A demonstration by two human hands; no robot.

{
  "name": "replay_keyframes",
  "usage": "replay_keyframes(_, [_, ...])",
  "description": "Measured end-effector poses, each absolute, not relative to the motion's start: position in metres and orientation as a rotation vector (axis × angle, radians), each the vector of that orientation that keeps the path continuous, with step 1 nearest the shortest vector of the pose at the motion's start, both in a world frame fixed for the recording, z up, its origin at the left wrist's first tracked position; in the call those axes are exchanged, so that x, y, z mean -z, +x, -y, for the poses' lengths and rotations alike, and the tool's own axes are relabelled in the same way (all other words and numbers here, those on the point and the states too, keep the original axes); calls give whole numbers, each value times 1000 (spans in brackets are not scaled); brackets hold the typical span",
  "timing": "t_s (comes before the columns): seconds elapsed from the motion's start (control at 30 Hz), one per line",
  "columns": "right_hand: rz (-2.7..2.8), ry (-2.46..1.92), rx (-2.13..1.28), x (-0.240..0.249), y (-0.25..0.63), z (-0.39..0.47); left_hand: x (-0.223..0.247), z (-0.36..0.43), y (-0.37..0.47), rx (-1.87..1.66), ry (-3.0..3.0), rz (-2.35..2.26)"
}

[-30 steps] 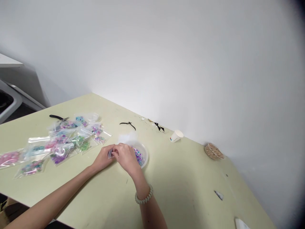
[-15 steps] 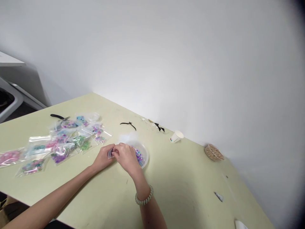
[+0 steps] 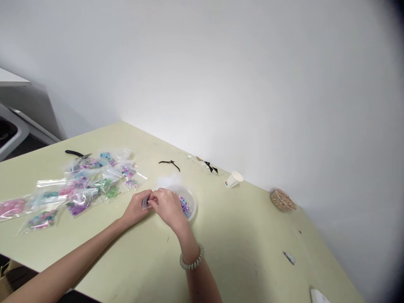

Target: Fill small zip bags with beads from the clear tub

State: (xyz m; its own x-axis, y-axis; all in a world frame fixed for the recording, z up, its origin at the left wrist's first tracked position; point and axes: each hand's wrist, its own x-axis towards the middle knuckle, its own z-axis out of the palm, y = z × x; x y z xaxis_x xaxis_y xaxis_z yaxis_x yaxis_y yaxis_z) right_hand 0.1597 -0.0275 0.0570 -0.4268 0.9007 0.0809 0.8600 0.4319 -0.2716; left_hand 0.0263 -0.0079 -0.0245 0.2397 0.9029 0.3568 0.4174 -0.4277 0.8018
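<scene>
Right hand near bowl (cup print illegible).

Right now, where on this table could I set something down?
A wide bare patch lies between the bowl, paper cup, tub of brown bits and right forearm; a smaller one between the left forearm and bead bags. It's crowded where those bags overlap beside pliers, and around the right hand.

purple and blue beads, pale green table, white cup
</scene>
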Motion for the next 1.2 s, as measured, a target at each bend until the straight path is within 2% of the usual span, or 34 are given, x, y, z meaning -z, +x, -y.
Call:
replay_keyframes(0.37, [2411,-1478,-294,-58,158,29,22,8,27,-1228,1951,-1207])
replay_keyframes(0.73, [2044,-1171,-593,-64,165,28,21,10,25,-1252,1922,-1200])
replay_keyframes(1.2, [2181,-1264,-478,-64,162,30,22,9,24,-1242,1946,-1211])
